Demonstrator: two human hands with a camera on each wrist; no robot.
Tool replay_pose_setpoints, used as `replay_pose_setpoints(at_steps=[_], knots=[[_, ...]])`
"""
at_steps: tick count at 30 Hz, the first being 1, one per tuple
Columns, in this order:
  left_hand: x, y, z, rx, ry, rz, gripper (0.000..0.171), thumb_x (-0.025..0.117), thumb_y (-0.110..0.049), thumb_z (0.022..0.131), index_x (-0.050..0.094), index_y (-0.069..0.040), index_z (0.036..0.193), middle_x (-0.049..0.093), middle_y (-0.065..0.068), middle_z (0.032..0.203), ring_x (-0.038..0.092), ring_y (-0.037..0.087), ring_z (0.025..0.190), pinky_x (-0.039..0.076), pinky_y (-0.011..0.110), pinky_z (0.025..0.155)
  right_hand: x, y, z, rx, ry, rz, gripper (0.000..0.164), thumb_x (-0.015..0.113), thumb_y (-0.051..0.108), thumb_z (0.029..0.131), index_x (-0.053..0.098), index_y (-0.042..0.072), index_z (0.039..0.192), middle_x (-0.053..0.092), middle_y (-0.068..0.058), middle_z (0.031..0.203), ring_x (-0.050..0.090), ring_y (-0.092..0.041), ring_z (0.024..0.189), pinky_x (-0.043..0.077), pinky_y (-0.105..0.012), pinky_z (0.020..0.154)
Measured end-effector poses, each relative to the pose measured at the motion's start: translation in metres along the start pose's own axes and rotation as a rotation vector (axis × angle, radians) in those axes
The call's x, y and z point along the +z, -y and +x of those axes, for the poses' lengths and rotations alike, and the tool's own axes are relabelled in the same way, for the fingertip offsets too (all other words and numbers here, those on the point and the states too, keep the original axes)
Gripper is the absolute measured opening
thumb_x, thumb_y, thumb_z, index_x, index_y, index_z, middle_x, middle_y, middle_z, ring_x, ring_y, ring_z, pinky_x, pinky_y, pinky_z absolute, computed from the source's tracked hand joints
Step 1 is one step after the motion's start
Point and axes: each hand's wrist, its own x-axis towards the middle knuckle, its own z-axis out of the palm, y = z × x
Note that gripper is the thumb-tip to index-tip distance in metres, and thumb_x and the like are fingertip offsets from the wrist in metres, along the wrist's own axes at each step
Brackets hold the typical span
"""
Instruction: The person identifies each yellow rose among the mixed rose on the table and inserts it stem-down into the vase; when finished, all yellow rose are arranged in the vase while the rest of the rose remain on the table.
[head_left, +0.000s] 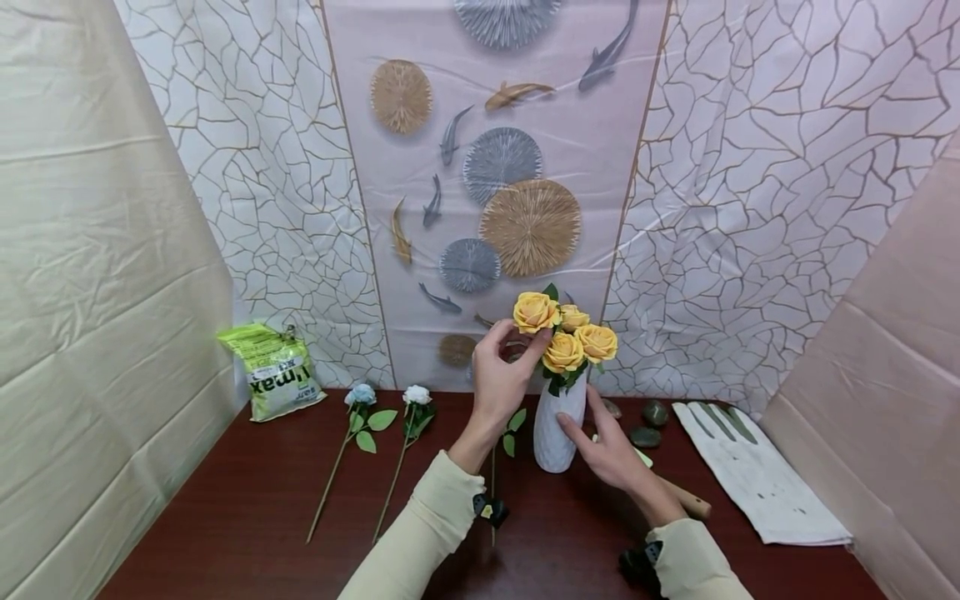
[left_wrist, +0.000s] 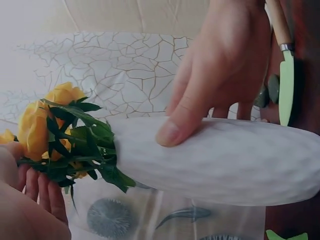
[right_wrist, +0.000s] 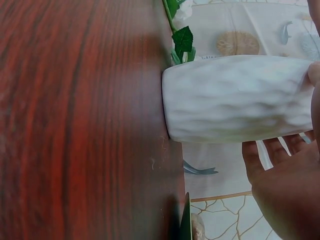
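Observation:
Upright on the table [head_left: 247, 500] stands a white textured vase [head_left: 557, 433] with several yellow roses [head_left: 564, 353] in its mouth. My left hand [head_left: 498, 379] is at the leftmost rose, its thumb and fingers around the bloom. In the left wrist view, green leaves [left_wrist: 92, 137] spill over the vase's rim. My right hand [head_left: 617, 457] grips the vase from the right side, the thumb [left_wrist: 172, 131] lying along its front and the fingers behind. The vase's base [right_wrist: 172, 107] meets the table in the right wrist view.
Left of the vase lie a blue flower [head_left: 361, 395], a white flower [head_left: 416, 395] and another leafy stem [head_left: 493, 467], its top hidden. A green-bladed knife [left_wrist: 286, 90], dark stones [head_left: 655, 413] and a stained white cloth [head_left: 757, 475] lie right. A green bag [head_left: 277, 379] stands back left.

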Motion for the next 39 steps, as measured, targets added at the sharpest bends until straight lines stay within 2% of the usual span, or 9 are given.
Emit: replay_pose_setpoints(at_steps=[3, 7, 15, 21, 24, 28, 32, 36, 39], knots=[[-0.001, -0.011, 0.0, -0.018, -0.012, -0.002, 0.014, 0.075, -0.028, 0.092, 0.074, -0.02, 0.104, 0.073, 0.005, 0.098, 0.07, 0.027, 0.092, 0.059, 0.045, 0.081, -0.001, 0.006, 0.0, 0.006, 0.007, 0.017, 0.07, 0.06, 0.033, 0.102, 0.022, 0.024, 0.16, 0.032, -0.006, 0.162, 0.034, -0.028, 0.148, 0.034, -0.059, 0.114], [-0.007, -0.019, -0.001, -0.035, -0.009, -0.045, 0.014, 0.074, -0.022, 0.093, 0.074, -0.018, 0.107, 0.076, 0.009, 0.098, 0.072, 0.033, 0.092, 0.059, 0.038, 0.075, 0.003, -0.002, 0.003, 0.011, 0.002, 0.001, 0.072, 0.059, 0.036, 0.102, 0.019, 0.026, 0.16, 0.029, -0.003, 0.164, 0.031, -0.025, 0.149, 0.033, -0.058, 0.115], [-0.017, -0.003, -0.002, -0.119, 0.042, -0.185, 0.025, 0.072, -0.015, 0.095, 0.071, -0.018, 0.12, 0.074, 0.012, 0.114, 0.073, 0.029, 0.103, 0.062, 0.044, 0.083, 0.004, -0.017, 0.004, 0.013, -0.014, -0.019, 0.071, 0.059, 0.039, 0.102, 0.017, 0.036, 0.159, 0.028, 0.002, 0.164, 0.03, -0.02, 0.15, 0.034, -0.057, 0.115], [-0.011, 0.006, -0.01, -0.106, 0.059, -0.059, 0.028, 0.07, -0.014, 0.096, 0.071, -0.016, 0.124, 0.075, 0.013, 0.112, 0.073, 0.032, 0.102, 0.06, 0.027, 0.077, 0.002, -0.019, 0.003, 0.017, -0.02, -0.017, 0.072, 0.059, 0.039, 0.102, 0.015, 0.039, 0.158, 0.025, 0.003, 0.165, 0.027, -0.021, 0.151, 0.033, -0.058, 0.116], [-0.007, 0.017, -0.016, -0.106, 0.061, 0.0, 0.027, 0.068, -0.017, 0.097, 0.071, -0.02, 0.124, 0.076, 0.011, 0.107, 0.073, 0.031, 0.099, 0.058, 0.027, 0.076, 0.003, -0.018, 0.002, 0.02, -0.022, -0.012, 0.072, 0.059, 0.039, 0.102, 0.015, 0.039, 0.158, 0.025, 0.003, 0.165, 0.028, -0.021, 0.15, 0.034, -0.057, 0.115], [-0.006, 0.037, -0.019, -0.104, 0.071, 0.02, 0.025, 0.068, -0.03, 0.097, 0.071, -0.03, 0.122, 0.076, 0.003, 0.108, 0.072, 0.02, 0.101, 0.058, 0.026, 0.076, 0.004, -0.008, 0.001, 0.009, -0.014, -0.008, 0.072, 0.059, 0.037, 0.102, 0.015, 0.035, 0.159, 0.027, 0.002, 0.164, 0.032, -0.02, 0.149, 0.037, -0.055, 0.114], [-0.01, 0.043, -0.019, -0.094, 0.095, 0.025, 0.026, 0.068, -0.042, 0.096, 0.07, -0.036, 0.121, 0.076, -0.003, 0.108, 0.071, 0.014, 0.102, 0.059, 0.034, 0.078, 0.004, -0.009, 0.002, -0.005, -0.024, -0.019, 0.072, 0.06, 0.035, 0.102, 0.018, 0.033, 0.16, 0.033, 0.0, 0.162, 0.039, -0.02, 0.144, 0.041, -0.051, 0.11], [-0.017, 0.043, -0.021, -0.085, 0.144, 0.019, 0.027, 0.067, -0.044, 0.096, 0.071, -0.032, 0.119, 0.075, -0.004, 0.111, 0.07, 0.013, 0.105, 0.06, 0.038, 0.084, 0.004, -0.019, 0.002, -0.024, -0.039, -0.016, 0.068, 0.062, 0.035, 0.101, 0.024, 0.039, 0.157, 0.047, 0.004, 0.152, 0.051, -0.016, 0.135, 0.049, -0.04, 0.104], [-0.027, 0.047, -0.023, -0.064, 0.179, 0.006, 0.026, 0.066, -0.039, 0.097, 0.072, -0.024, 0.117, 0.075, 0.003, 0.111, 0.072, 0.016, 0.104, 0.061, 0.036, 0.086, 0.003, -0.021, 0.001, -0.048, -0.038, -0.008, 0.065, 0.063, 0.031, 0.1, 0.029, 0.037, 0.156, 0.056, 0.004, 0.143, 0.059, -0.016, 0.125, 0.054, -0.031, 0.096]])
